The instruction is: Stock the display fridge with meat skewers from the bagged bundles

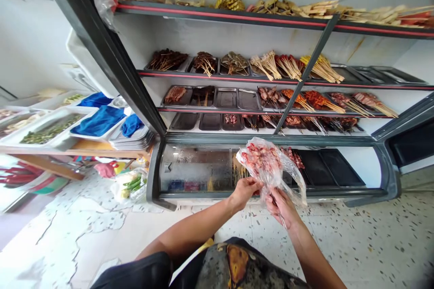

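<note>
A bundle of raw meat skewers (262, 159) is wrapped in a clear plastic bag (292, 167), held in front of the display fridge. My right hand (282, 207) is closed round the stick ends, and their thin tips poke out below it. With its fingers pinched, my left hand (244, 192) grips the bag's left edge. Just behind the bag, more meat skewers (294, 158) lie in the fridge's bottom well, partly hidden by the bag.
The display fridge (217, 137) has shelves with metal trays of skewers (203, 62). Dark trays (339, 167) lie in the bottom well at right. On the left, a wooden table (95, 146) bears white trays and blue cloths (101, 119). A bag of green vegetables (132, 185) sits on the floor.
</note>
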{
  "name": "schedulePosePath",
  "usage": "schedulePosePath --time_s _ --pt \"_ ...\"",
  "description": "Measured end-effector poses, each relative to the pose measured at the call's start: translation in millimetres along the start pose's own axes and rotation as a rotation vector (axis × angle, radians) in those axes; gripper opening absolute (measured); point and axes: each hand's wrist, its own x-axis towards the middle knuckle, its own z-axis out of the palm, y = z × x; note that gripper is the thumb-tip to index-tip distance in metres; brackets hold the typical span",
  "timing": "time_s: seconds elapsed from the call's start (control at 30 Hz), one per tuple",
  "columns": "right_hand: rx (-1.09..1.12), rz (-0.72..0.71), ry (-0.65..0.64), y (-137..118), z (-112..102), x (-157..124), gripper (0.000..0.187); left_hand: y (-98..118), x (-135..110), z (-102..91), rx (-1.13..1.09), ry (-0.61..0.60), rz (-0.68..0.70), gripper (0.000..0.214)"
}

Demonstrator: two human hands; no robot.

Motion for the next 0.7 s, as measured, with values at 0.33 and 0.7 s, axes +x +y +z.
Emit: schedulePosePath --time_s 0.33,0.7 --pt "-0.049 0.027 -0.055 -25 5 13 0.051 40 13 -41.4 -0.065 0.274 0.162 0.057" --pt "-0.035 0.183 -0.152 -21 12 13 0.047 88 63 -131.7 0.052 0.627 0.086 0.042"
